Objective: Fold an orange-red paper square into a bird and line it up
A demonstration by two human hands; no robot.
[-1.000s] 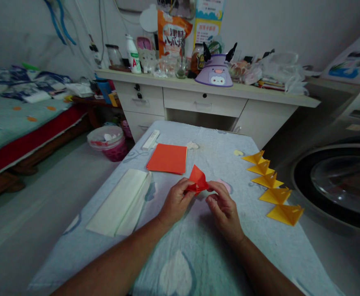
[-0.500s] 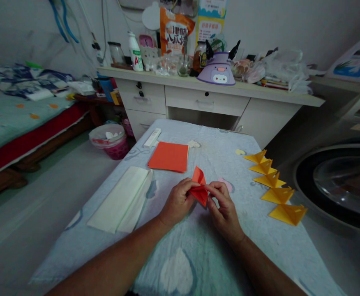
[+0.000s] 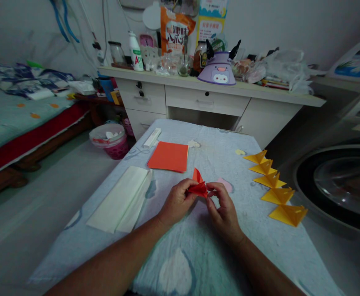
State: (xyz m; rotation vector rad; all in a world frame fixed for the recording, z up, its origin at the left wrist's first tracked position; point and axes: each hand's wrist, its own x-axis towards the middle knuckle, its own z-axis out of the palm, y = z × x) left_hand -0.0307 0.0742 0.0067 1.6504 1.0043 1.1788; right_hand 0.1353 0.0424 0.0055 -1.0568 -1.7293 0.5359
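Note:
A partly folded piece of red origami paper is held above the cloth-covered table, one pointed flap standing up at its far side. My left hand pinches its left side between thumb and fingers. At its right edge, the thumb and index finger of my right hand close on the paper. Beyond my hands lies a stack of square orange-red paper. To the right stand several folded yellow paper pieces in a row along the table edge.
A folded pale sheet and a small white box lie on the left of the table. Behind is a white cabinet crowded with objects. A pink bin stands left, a washing machine right.
The red paper has tilted and its lower part looks more closed up. My right index finger has drawn back from the paper's middle to its right edge.

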